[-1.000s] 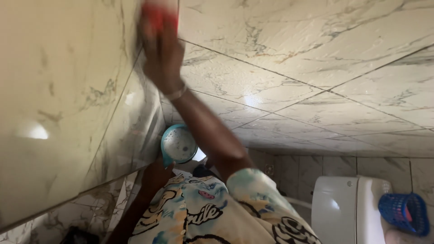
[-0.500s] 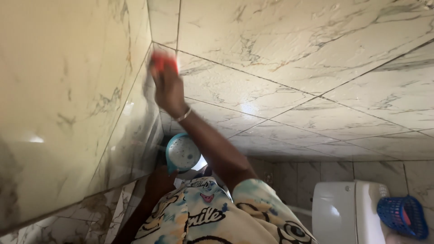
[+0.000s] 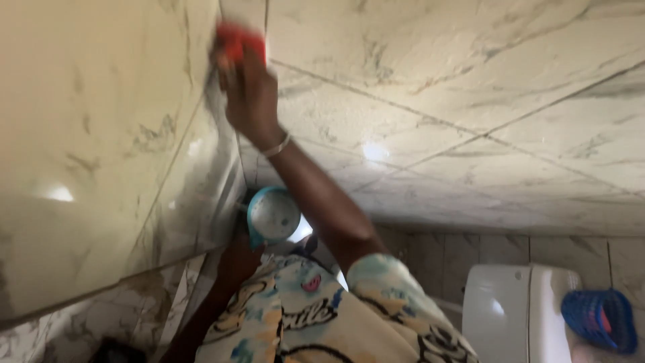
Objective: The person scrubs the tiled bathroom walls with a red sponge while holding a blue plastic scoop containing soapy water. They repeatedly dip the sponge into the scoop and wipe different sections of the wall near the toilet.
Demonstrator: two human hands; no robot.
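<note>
High on tiled wall [image 3: 403,101], right hand [image 3: 250,94] fingers closed around red sponge [image 3: 236,39]; left hand [image 3: 236,259] gripping teal scoop [image 3: 272,215]

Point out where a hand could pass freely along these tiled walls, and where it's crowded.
Bare tile spreads right of the right hand, which presses a red scrubber near the wall corner, down to the white cistern. The left wall is bare too. It's crowded low in the corner: the left hand holds a teal container, and a blue basket sits beside the cistern.

The right hand [image 3: 250,94] is raised at full arm's stretch, fingers closed, a bangle at its wrist, while the left hand [image 3: 238,259] grips low beneath it.
</note>
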